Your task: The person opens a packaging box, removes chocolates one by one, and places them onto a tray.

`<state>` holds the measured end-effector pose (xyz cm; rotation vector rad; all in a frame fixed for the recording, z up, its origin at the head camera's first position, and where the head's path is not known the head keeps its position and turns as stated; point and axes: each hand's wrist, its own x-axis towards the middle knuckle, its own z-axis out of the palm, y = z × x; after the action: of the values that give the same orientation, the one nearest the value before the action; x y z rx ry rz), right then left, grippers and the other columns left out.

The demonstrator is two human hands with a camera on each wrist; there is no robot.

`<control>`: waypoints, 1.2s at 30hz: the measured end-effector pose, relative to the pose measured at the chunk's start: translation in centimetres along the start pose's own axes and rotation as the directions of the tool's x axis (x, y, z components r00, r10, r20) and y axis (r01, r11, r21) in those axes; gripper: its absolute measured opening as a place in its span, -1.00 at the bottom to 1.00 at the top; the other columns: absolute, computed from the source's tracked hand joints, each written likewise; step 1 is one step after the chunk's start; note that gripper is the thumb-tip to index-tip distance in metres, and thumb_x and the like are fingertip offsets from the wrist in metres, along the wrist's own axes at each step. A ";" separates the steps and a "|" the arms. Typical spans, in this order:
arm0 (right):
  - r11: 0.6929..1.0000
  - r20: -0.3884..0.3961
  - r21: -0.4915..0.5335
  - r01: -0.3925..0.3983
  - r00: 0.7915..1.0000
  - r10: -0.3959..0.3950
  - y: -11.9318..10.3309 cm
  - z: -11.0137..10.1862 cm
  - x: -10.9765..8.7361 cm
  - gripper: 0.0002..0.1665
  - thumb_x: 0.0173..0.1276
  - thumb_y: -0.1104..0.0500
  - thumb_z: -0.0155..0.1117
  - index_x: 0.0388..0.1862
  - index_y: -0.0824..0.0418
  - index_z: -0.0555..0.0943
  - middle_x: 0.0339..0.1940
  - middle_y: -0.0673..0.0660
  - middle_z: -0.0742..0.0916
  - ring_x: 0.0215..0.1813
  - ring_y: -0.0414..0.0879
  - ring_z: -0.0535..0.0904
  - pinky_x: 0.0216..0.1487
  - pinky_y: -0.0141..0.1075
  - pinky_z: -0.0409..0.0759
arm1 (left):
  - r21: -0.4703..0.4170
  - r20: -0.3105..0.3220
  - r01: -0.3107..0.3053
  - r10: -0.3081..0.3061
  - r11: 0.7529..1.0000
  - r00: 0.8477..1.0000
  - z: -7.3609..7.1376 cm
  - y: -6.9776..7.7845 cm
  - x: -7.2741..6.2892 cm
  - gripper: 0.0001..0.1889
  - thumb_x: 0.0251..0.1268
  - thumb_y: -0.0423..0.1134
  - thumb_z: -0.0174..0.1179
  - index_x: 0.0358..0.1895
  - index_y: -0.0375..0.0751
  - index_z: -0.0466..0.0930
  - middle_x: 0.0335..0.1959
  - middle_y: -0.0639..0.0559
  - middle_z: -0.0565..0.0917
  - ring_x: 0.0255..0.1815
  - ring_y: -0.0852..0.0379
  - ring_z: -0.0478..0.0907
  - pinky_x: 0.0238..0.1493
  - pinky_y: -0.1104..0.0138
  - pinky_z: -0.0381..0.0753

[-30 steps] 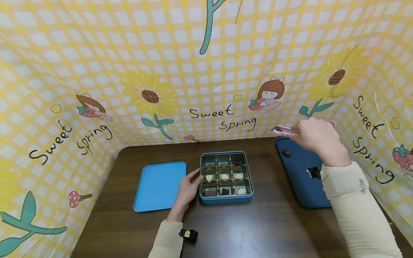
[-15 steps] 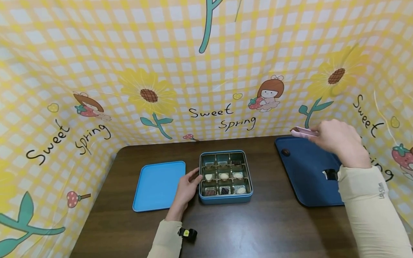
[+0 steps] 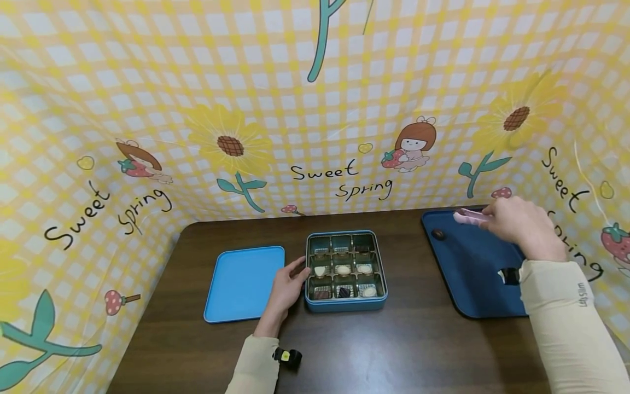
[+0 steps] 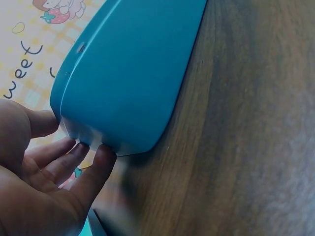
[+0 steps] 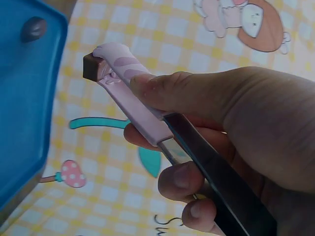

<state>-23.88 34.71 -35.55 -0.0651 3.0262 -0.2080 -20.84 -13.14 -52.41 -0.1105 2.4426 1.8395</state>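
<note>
one right hand (image 3: 524, 225), fingers clamped on pink-and-metal tongs (image 5: 140, 110), has dipped toward the dark-blue rectangular tray (image 3: 470, 268), the tongs' brown chocolate cube (image 5: 90, 67) unreleased.

Table (image 3: 394, 353) – dark brown wood, grain running in streaks, a pale sheen toward the near middle; far left corner rounded. Three things directly on it, in a loose row. Left: a flat light blue square (image 3: 241, 284), corners rounded, lying a little askew. Middle: a blue-green box (image 3: 344, 306), upright, set apart from its neighbours by bare wood. Right: a dark blue tray (image 3: 472, 282), flat, near the far edge, its right part hidden.
</note>
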 end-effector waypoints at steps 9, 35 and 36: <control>0.998 0.060 0.044 -0.038 0.998 0.035 1.4 2.3 1.1 -0.45 0.41 -0.02 0.37 0.18 0.36 0.65 -0.14 0.35 0.72 -0.35 0.14 0.51 -0.48 -0.08 0.41 | 0.015 -0.014 -0.001 0.001 1.000 1.000 0.1 0.1 -0.1 -0.53 0.54 -0.22 0.15 0.43 -0.22 0.44 0.33 -0.21 0.54 0.28 -0.13 0.54 0.19 0.02 0.57; 0.995 0.092 0.100 -0.012 0.996 0.003 2.9 6.0 2.7 -0.52 0.37 0.04 0.38 0.11 0.36 0.69 -0.17 0.32 0.75 -0.35 0.07 0.54 -0.46 -0.11 0.46 | 0.020 -0.033 0.008 -0.007 1.000 0.999 0.2 0.1 -0.1 -0.54 0.53 -0.21 0.16 0.42 -0.19 0.47 0.31 -0.18 0.56 0.22 -0.09 0.59 0.13 0.06 0.61; 0.995 0.088 0.101 -0.011 0.996 0.002 2.9 6.1 2.8 -0.52 0.37 0.04 0.38 0.10 0.36 0.69 -0.16 0.32 0.75 -0.35 0.08 0.55 -0.45 -0.10 0.47 | 0.020 -0.032 0.006 -0.005 1.000 0.999 0.2 0.1 -0.1 -0.54 0.54 -0.22 0.16 0.42 -0.19 0.47 0.31 -0.18 0.56 0.23 -0.10 0.59 0.13 0.05 0.61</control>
<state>-26.07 36.67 -42.26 -0.0542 2.9230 -0.3485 -20.69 -12.87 -52.37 -0.1461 2.4783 1.8249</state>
